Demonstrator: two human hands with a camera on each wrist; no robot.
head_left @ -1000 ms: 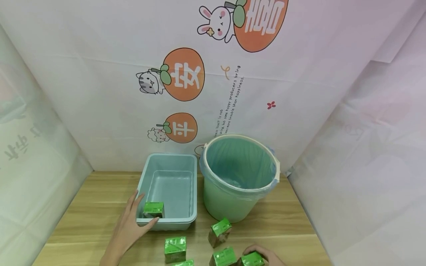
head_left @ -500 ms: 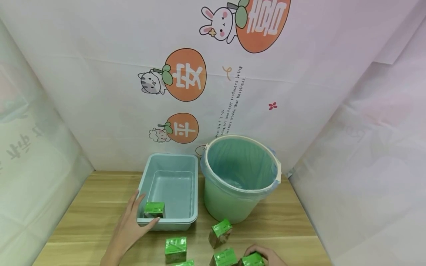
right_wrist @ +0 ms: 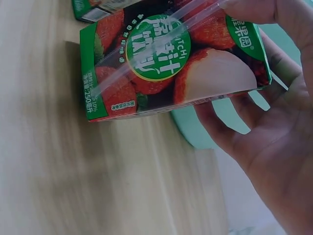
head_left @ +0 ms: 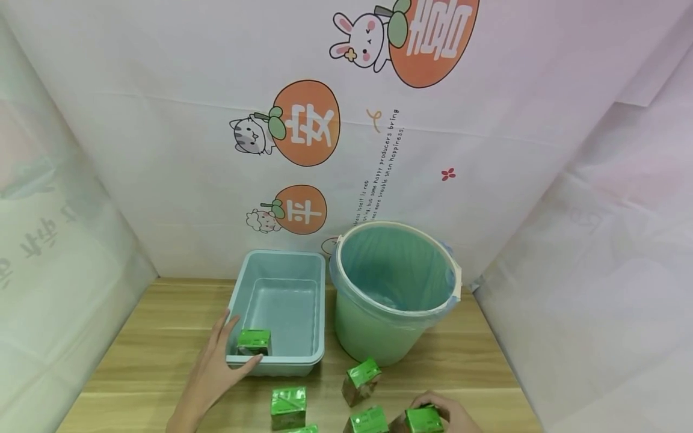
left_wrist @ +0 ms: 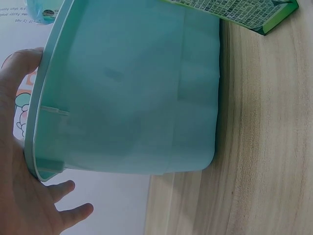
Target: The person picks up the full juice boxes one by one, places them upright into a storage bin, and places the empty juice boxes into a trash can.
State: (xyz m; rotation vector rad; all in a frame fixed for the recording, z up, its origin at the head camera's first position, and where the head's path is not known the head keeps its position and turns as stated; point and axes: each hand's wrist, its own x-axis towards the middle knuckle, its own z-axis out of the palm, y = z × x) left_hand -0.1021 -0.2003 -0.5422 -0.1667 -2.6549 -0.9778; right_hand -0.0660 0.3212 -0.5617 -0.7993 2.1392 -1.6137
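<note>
My left hand (head_left: 212,368) rests at the near left corner of a pale blue-green plastic tray (head_left: 320,300), with its thumb on the near rim and fingers spread by the left rim. The left wrist view shows the thumb against the tray's rim (left_wrist: 46,83) and two fingers reaching past the corner. Inside the tray sits one green-topped juice carton (head_left: 254,340). My right hand (head_left: 441,408) grips another juice carton (right_wrist: 161,61), printed with litchis and with a straw along its face. Thumb above and fingers behind hold it, seemingly tilted over the table.
Several more juice cartons stand on the wooden table, among them one below the tray (head_left: 289,408), one by the bucket (head_left: 361,383) and one beside my right hand (head_left: 368,421). A bag-lined green bucket (head_left: 368,337) stands right of the tray. White printed cloth (head_left: 189,150) encloses the table.
My right hand and its juice carton have shifted slightly right and up, and more of the carton's side shows. My left hand stays at the tray corner. The head view has drifted a little.
</note>
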